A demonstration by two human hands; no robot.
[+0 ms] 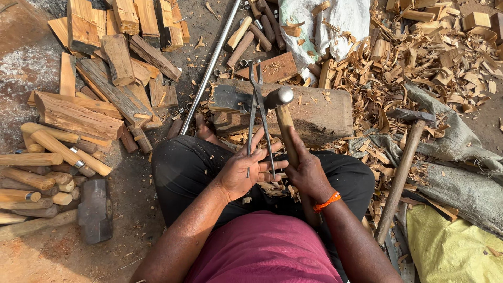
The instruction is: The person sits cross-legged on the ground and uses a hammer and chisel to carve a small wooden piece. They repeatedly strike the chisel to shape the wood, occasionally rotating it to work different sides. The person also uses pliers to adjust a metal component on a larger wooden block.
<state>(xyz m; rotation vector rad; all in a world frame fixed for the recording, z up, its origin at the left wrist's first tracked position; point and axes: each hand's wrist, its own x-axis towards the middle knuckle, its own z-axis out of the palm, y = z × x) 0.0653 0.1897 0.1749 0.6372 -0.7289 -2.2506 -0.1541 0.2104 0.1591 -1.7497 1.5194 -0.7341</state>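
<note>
My left hand [246,172] grips a pair of long metal tongs [258,105], whose jaws reach forward over a dark wooden block [319,112]. Held in my right hand [306,170] is a hammer by its wooden handle [286,131]. Its rounded steel head [280,96] sits just right of the tongs' pivot, above the block. Whatever the tong tips hold is too small to make out. I sit cross-legged in black trousers, and my right wrist wears an orange band.
Split wood pieces [112,68] and rounded wooden handles [42,167] are piled at left. A heavy iron hammer head [95,210] lies near my left knee. A steel pipe [212,65] runs diagonally. Shavings [414,63], an adze [401,173] and sacks lie at right.
</note>
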